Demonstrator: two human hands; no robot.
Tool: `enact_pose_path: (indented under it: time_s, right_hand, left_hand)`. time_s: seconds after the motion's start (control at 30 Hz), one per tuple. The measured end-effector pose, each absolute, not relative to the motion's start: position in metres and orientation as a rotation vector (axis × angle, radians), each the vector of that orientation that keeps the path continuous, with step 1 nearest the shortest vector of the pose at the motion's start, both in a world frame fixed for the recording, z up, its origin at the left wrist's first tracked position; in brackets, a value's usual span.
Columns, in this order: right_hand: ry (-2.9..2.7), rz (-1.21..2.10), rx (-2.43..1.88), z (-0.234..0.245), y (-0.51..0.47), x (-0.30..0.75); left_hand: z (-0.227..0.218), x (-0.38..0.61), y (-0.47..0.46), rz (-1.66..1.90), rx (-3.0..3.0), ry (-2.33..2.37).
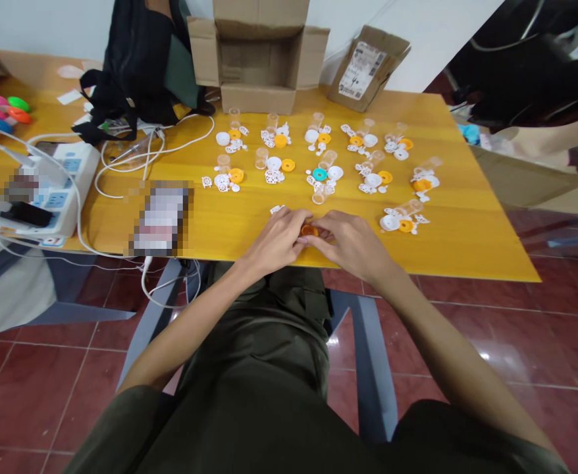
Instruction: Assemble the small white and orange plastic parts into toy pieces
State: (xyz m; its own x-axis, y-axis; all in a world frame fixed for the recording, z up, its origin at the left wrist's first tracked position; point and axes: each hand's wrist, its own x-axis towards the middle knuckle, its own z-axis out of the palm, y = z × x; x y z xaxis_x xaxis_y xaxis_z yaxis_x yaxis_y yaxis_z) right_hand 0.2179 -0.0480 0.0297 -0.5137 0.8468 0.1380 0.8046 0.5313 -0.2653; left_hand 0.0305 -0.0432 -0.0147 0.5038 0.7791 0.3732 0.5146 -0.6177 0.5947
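My left hand point(278, 241) and my right hand point(349, 241) meet at the near edge of the yellow table point(471, 224). Both have fingers curled and pinched round a small orange round part point(309, 230) held between them. A small white plastic piece point(275, 209) lies on the table just behind my left hand. Further back, several small sets of parts lie in rows: clear cups, white lids, orange rings and white gear-like pieces, such as the set with a teal ring point(320, 174) and the set nearest my right hand point(401, 220).
An open cardboard box point(259, 56) and a flat parcel point(368, 66) stand at the back. A black backpack point(135, 66), white cables point(135, 155), a power strip point(56, 191) and a phone point(160, 217) lie left. Coloured discs point(2, 112) sit far left. Red tiled floor lies below.
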Motion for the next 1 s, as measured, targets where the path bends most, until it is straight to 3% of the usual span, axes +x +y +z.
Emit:
enact_pose_path:
  time_s: [1.0]
  right_hand:
    - [-2.313,0.519,-1.320,0.0241,-0.0460,0.2195]
  left_hand:
    - [-0.0162,0.0275,-0.0437,0.933,2.213,1.032]
